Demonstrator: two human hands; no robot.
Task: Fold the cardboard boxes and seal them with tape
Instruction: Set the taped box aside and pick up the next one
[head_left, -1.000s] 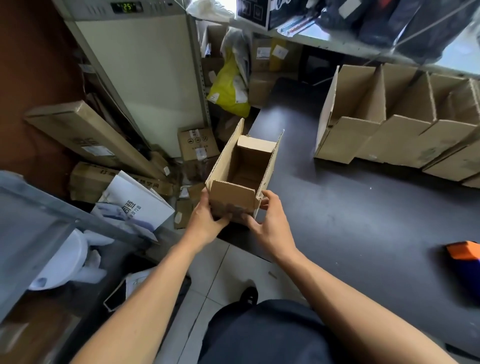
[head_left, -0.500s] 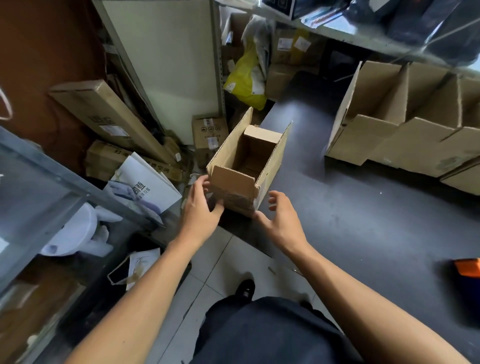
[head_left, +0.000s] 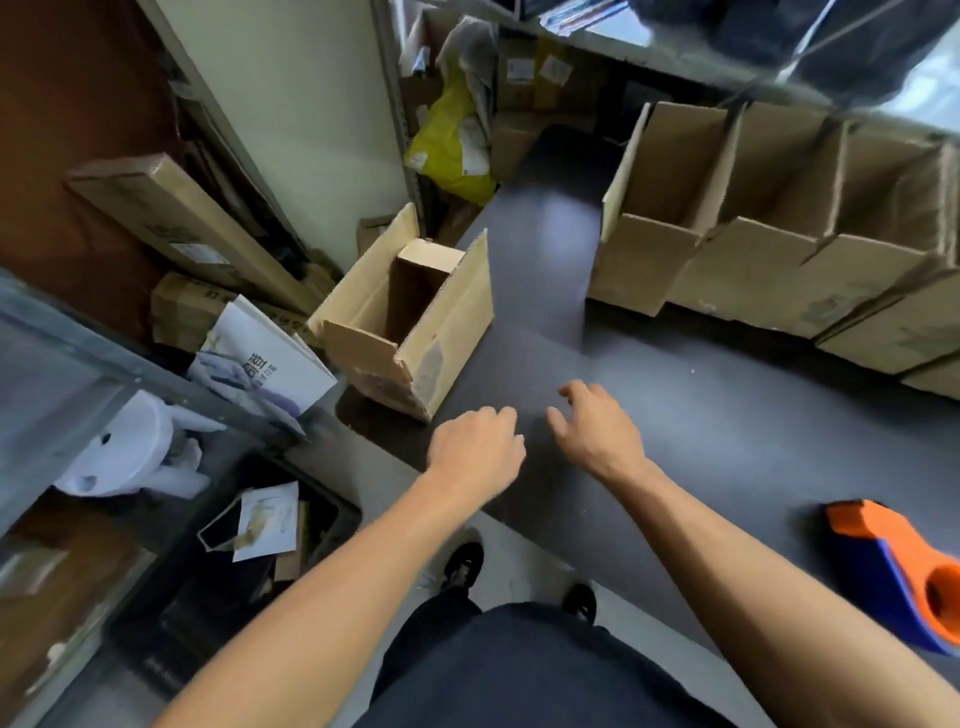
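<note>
Both hands free: left hand (head_left: 475, 447) and right hand (head_left: 597, 426) hovered with loosely spread fingers, gripping nothing. Stood upright at counter (head_left: 727, 415) edge, flaps raised, folded cardboard box (head_left: 415, 322), likely parked clear. Near right, tape dispenser (head_left: 898, 566), presumably for sealing.

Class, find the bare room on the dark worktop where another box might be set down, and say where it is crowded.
One bare stretch runs between the open box at the near-left corner and the row of folded boxes. Another lies between the right hand and the tape dispenser. The far-right edge of the worktop is crowded with boxes.
</note>
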